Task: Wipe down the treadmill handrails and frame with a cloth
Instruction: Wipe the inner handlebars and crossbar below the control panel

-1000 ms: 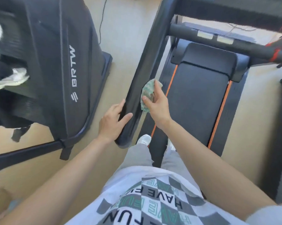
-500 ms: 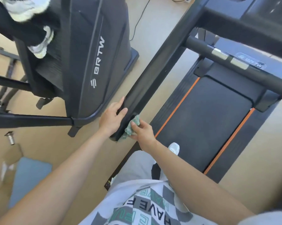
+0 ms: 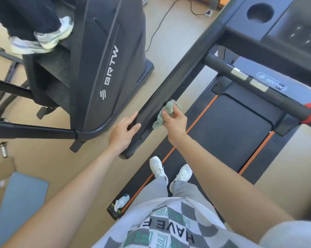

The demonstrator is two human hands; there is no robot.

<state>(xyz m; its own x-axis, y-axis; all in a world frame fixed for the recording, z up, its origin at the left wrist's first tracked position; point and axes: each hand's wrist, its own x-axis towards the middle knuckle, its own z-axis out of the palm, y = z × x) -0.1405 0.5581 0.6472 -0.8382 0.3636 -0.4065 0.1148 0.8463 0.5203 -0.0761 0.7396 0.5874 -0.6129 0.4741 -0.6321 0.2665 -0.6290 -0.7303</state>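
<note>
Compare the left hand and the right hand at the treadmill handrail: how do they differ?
The left hand holds nothing; the right hand grips a bunched green cloth. The left hand's fingers lie fairly straight on the handrail; the right hand's fingers curl round the cloth. The left hand sits on the rail's outer side, the right hand on its inner side. Both are near the rail's near end.

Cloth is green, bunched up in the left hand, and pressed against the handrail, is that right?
One slip: the cloth is in the right hand, not the left. It is green, bunched up and pressed against the handrail. The head view shows this; the left hand rests bare on the handrail's other side.
</note>
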